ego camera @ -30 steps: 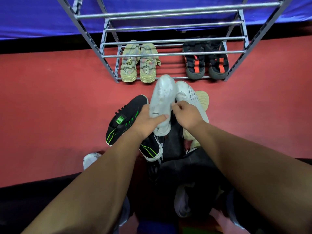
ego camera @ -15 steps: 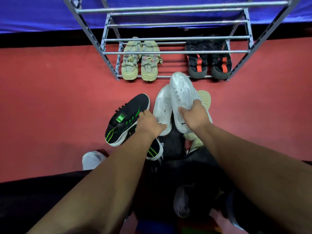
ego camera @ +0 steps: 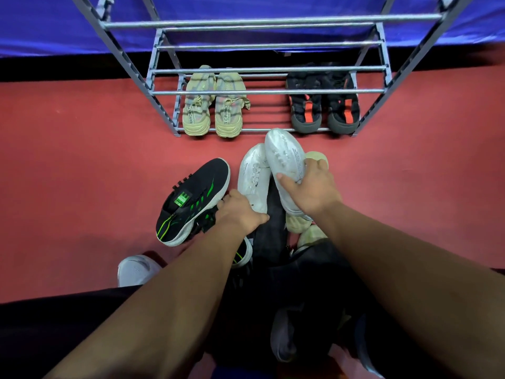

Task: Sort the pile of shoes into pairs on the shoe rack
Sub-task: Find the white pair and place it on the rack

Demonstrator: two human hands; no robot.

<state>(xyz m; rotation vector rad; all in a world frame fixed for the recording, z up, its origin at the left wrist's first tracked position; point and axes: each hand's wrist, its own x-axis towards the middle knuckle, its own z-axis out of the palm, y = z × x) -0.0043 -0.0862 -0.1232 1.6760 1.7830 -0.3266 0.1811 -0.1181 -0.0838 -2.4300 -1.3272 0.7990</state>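
Since the earlier frames we note the left white shoe has gone down from the left hand onto the pile, while the right white shoe has come up in the right hand; right fingers are wrapped round that shoe's side, thumb across its upper, toe pointing at the rack; left fingers are curled at the heel of the lower white shoe, though we cannot tell whether they grip it; just left lies a black-green shoe on the red floor; on the rack's bottom tier we record a beige pair at left and a black-orange pair at right, well apart.
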